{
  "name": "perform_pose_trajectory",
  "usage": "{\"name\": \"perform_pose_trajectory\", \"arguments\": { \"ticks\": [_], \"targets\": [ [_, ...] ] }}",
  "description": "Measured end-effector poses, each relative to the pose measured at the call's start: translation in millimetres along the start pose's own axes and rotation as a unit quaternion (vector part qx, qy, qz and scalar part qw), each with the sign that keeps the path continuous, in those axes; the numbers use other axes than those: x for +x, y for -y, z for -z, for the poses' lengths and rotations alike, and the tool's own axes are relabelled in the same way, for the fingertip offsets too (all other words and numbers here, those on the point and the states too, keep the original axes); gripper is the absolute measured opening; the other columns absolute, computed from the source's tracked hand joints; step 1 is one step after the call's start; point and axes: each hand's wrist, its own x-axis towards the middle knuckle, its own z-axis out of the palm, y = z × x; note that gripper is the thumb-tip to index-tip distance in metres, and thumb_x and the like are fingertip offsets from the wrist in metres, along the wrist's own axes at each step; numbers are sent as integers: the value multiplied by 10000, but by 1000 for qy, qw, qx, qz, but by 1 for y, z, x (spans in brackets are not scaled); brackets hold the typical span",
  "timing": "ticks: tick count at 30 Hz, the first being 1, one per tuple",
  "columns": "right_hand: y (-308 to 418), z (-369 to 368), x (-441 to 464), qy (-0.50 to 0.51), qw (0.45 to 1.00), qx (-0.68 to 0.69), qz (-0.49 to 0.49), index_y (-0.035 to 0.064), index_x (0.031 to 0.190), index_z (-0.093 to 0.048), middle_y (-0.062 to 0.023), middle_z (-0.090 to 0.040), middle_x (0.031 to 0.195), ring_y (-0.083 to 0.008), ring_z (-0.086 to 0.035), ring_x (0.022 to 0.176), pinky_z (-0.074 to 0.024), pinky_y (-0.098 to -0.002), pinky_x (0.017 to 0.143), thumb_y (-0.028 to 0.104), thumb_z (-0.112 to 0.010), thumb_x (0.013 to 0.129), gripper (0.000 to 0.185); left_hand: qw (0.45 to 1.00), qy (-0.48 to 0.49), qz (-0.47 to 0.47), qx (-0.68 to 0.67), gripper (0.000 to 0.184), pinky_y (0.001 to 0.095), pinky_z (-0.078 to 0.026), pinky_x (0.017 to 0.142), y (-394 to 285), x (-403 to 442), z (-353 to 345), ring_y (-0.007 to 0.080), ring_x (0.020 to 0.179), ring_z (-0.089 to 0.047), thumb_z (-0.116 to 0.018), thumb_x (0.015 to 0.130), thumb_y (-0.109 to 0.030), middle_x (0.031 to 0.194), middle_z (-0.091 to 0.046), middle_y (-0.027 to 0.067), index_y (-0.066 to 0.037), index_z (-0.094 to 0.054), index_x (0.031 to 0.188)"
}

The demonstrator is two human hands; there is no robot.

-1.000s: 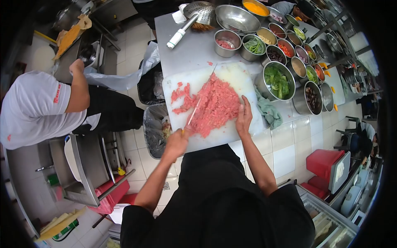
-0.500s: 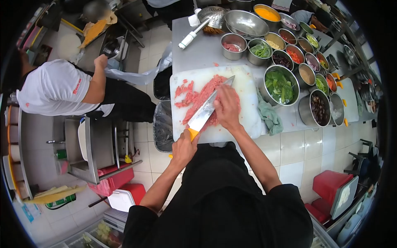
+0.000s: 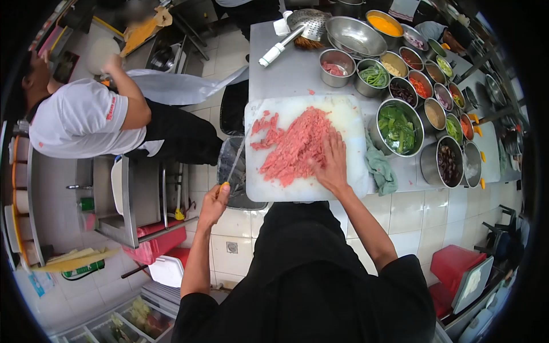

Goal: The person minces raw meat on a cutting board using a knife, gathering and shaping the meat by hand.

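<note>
Chopped pink meat (image 3: 300, 143) lies heaped on a white cutting board (image 3: 349, 186), with smaller scraps to its left. My left hand (image 3: 213, 204) is closed around the yellow handle of a kitchen knife (image 3: 225, 186). Its blade is seen nearly edge-on, pointing up past the board's left edge and off the meat. At the heap's right side, my right hand (image 3: 333, 163) rests against the meat with its fingers extended. A green cloth (image 3: 380, 168) is bunched along the right edge of the board.
Several steel pots of cut ingredients, including a pot of green leaves (image 3: 398, 128), stand to the right. A perforated ladle (image 3: 309, 26) and a steel bowl (image 3: 355, 37) are at the back. Lined bins (image 3: 243, 197) stand left of the table. A co-worker (image 3: 86, 123) stands farther left.
My left hand has drawn the knife off the meat, left and past the board's edge, turning its blade edge-on. My right hand has come off the blade onto the heap's right side. The co-worker's arm has risen.
</note>
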Motion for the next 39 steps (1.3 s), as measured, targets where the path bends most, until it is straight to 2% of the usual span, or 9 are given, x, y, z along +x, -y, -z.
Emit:
{"name": "perform_pose_trajectory", "arguments": {
  "ticks": [1, 2, 5, 8, 12, 17, 25, 32, 39],
  "targets": [
    [13, -3, -4, 8, 1000, 0, 8, 85, 1561, -299, -199, -198, 1640, -432, -133, 1516, -111, -606, 1197, 595, -656, 838, 953, 994, 30, 79, -66, 530, 390, -428, 560, 3, 8, 5, 193, 576, -524, -588, 994, -471, 624, -477, 86, 32, -552, 833],
    [23, -7, -6, 17, 1000, 0, 16, 101, 1580, -259, -192, -164, 1652, -432, -104, 1522, -102, -628, 1191, 660, -687, 784, 1063, 999, -1, 33, 12, 586, 420, -470, 593, 5, 20, 5, 303, 605, -600, -582, 981, -518, 646, -563, 154, 50, -567, 839],
    [39, -24, -12, 94, 992, -83, 33, 112, 1594, -210, -204, -123, 1657, -467, -43, 1517, -65, -678, 1167, 811, -728, 577, 1339, 968, -53, -93, 226, 572, 493, -513, 661, 4, 40, 1, 464, 717, -659, -637, 939, -512, 762, -656, 274, 57, -580, 930],
    [42, -29, -6, 45, 996, -72, -18, 120, 1595, -207, -231, -104, 1652, -517, -31, 1497, -68, -716, 1141, 863, -725, 474, 1442, 957, -32, -91, 272, 496, 557, -519, 774, 5, 51, -17, 552, 882, -631, -682, 911, -394, 904, -663, 353, 62, -553, 1059],
    [46, -29, -1, 59, 981, -139, -121, 69, 1589, -187, -245, -99, 1648, -532, -61, 1485, -76, -718, 1137, 874, -722, 450, 1494, 962, 25, -65, 264, 346, 575, -508, 829, -16, 48, -39, 541, 925, -634, -638, 888, -167, 922, -653, 369, 68, -527, 1117],
    [42, -44, 6, 38, 982, -140, -123, -51, 1558, -155, -270, -137, 1628, -521, -86, 1483, -56, -688, 1154, 859, -731, 474, 1528, 950, 151, -94, 257, 362, 554, -509, 832, -21, 52, -57, 545, 951, -629, -621, 882, -138, 962, -636, 392, 95, -527, 1143],
    [36, -63, 10, -29, 980, -131, -148, -120, 1523, -186, -262, -132, 1633, -477, -85, 1500, -41, -627, 1190, 820, -719, 528, 1469, 911, 242, -119, 312, 270, 588, -505, 768, -61, 70, -49, 567, 882, -623, -574, 867, -73, 888, -623, 406, 89, -484, 1064],
    [49, -61, 17, -52, 974, -133, -175, -121, 1525, -136, -284, -111, 1622, -502, -107, 1484, -84, -604, 1201, 709, -796, 585, 1416, 865, 188, -257, 387, 270, 576, -513, 725, -64, 109, -41, 539, 822, -639, -606, 835, -56, 806, -632, 358, 33, -492, 1064],
    [23, 34, 45, 124, 981, -23, -146, -27, 1389, -503, -266, -396, 1519, -485, -296, 1434, -233, -589, 1179, 522, -840, 690, 950, 900, 90, -220, 365, 350, 581, -532, 745, -84, 64, -24, 520, 803, -661, -622, 823, -58, 817, -666, 335, 31, -503, 1140]
  ]
}}
